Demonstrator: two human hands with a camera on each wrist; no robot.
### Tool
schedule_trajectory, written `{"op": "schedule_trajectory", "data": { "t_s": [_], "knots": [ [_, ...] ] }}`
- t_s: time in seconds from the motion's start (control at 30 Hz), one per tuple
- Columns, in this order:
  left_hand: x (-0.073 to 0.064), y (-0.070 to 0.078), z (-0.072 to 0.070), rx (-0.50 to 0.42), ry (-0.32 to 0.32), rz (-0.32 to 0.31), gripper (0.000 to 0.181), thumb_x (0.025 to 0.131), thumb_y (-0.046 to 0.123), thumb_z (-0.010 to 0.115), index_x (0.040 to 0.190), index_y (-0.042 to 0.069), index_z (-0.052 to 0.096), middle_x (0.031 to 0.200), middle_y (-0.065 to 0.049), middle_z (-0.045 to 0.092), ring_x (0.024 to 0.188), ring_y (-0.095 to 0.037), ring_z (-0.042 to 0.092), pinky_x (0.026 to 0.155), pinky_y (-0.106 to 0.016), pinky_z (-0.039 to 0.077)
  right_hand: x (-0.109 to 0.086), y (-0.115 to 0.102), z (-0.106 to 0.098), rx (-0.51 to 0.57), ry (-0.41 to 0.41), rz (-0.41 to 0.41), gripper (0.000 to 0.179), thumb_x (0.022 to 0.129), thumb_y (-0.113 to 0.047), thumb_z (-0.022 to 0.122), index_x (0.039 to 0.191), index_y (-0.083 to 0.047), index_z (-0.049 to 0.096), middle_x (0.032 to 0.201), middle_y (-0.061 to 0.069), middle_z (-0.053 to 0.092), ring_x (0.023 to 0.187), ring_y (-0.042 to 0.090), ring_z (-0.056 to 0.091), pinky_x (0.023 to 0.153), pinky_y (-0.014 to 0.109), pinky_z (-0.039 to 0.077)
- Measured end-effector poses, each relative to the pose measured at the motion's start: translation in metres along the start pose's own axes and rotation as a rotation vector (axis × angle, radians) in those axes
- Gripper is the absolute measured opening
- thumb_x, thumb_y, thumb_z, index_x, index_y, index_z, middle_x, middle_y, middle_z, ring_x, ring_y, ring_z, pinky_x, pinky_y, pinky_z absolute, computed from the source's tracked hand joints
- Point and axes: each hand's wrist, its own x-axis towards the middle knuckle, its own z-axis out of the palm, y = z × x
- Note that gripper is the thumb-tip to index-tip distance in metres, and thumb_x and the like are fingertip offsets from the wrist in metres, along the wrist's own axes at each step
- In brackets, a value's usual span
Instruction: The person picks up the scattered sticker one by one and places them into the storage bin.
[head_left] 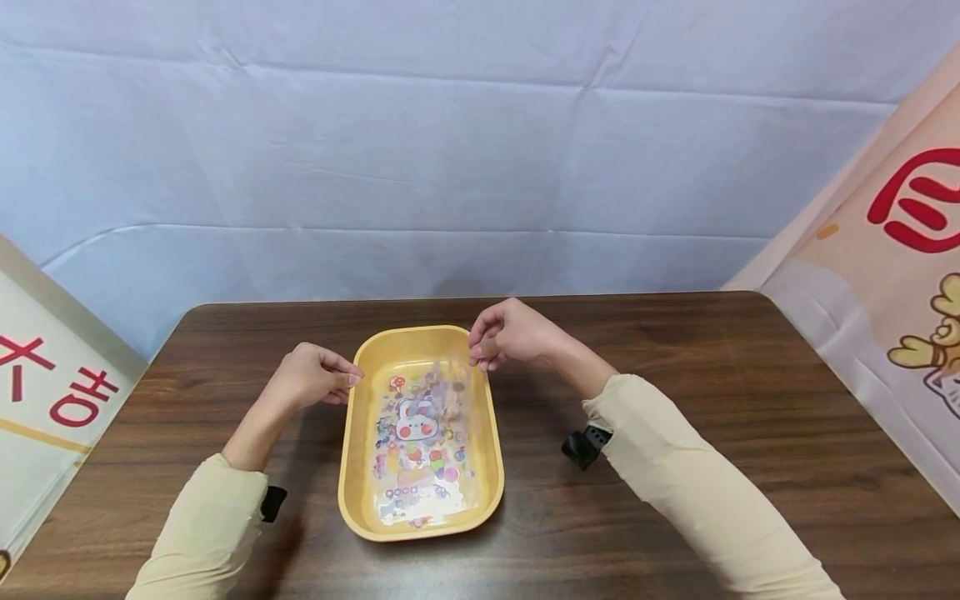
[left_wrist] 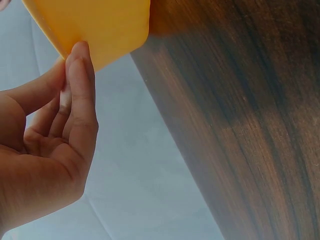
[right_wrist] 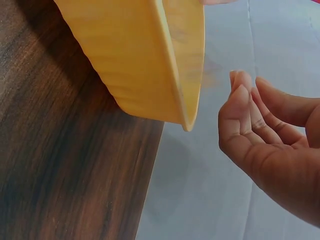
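A deep yellow tray [head_left: 420,533] with rounded corners stands on the table. Inside it lies glossy clear plastic [head_left: 416,467] printed with a rabbit face and small colourful pictures. My left hand [head_left: 318,375] pinches the tray's left rim; in the left wrist view the thumb and fingertips of that hand [left_wrist: 60,125] meet across the edge. My right hand [head_left: 517,333] hovers at the upper right rim, fingers loosely bent. The right wrist view has this hand [right_wrist: 265,125] apart from the tray, a gap between thumb and fingers. A faint brownish blur [right_wrist: 212,75] hangs between hand and tray.
The dark wood table [head_left: 675,358] ends at a pale cloth backdrop [head_left: 420,167]. Printed panels stand at the left [head_left: 60,400] and right [head_left: 900,275] sides. Black wrist straps [head_left: 585,446] sit at both sleeve cuffs.
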Motion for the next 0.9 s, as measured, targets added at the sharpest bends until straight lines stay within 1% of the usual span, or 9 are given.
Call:
{"op": "schedule_trajectory", "data": {
  "t_s": [0.07,0.33,0.57,0.67,0.73,0.9],
  "knots": [
    [0.000,0.000,0.000,-0.001,0.000,-0.003,0.018,0.086,0.007,0.064,0.096,-0.008,0.068,0.077,-0.011,0.067,0.066,-0.021,0.065,0.067,-0.037,0.056,0.000,0.001,0.001,0.009,-0.009,0.007,0.003,0.083,0.012,0.056,0.085,0.010,0.057,0.073,0.016,0.063,0.062,0.020,0.061,0.061,0.032,0.055],
    [0.000,0.001,0.000,-0.003,0.002,0.006,0.019,0.086,0.007,0.064,0.096,-0.008,0.068,0.077,-0.011,0.067,0.064,-0.019,0.065,0.066,-0.036,0.056,-0.002,0.003,-0.001,-0.030,-0.004,-0.001,0.006,0.084,0.009,0.058,0.088,0.013,0.058,0.075,0.016,0.063,0.063,0.020,0.062,0.062,0.033,0.056],
    [-0.001,0.000,0.000,-0.006,0.004,0.009,0.019,0.086,0.007,0.063,0.097,-0.008,0.068,0.077,-0.011,0.067,0.066,-0.020,0.065,0.066,-0.037,0.056,-0.004,0.006,-0.003,-0.062,0.000,0.000,0.006,0.083,0.006,0.061,0.087,0.010,0.060,0.072,0.015,0.062,0.064,0.025,0.062,0.060,0.032,0.054],
    [-0.001,0.000,0.000,-0.007,0.005,0.010,0.019,0.086,0.007,0.063,0.097,-0.008,0.068,0.077,-0.011,0.067,0.067,-0.022,0.066,0.066,-0.037,0.056,-0.005,0.007,-0.004,-0.079,0.006,0.001,0.005,0.084,0.004,0.062,0.086,0.009,0.061,0.071,0.015,0.062,0.062,0.023,0.062,0.058,0.031,0.054],
    [-0.001,0.000,0.000,-0.007,0.003,0.012,0.019,0.086,0.007,0.063,0.097,-0.008,0.068,0.077,-0.011,0.067,0.068,-0.023,0.066,0.066,-0.037,0.056,-0.006,0.008,-0.005,-0.088,0.013,0.003,0.005,0.084,0.004,0.061,0.086,0.008,0.061,0.071,0.015,0.063,0.060,0.020,0.061,0.059,0.032,0.054],
    [-0.001,0.000,0.000,-0.002,0.006,0.008,0.018,0.086,0.007,0.063,0.096,-0.008,0.068,0.077,-0.010,0.067,0.068,-0.023,0.065,0.066,-0.037,0.056,-0.010,0.009,-0.010,-0.071,0.017,0.006,0.005,0.085,0.006,0.058,0.087,0.010,0.061,0.073,0.016,0.063,0.059,0.018,0.060,0.061,0.034,0.054]
  ]
}}
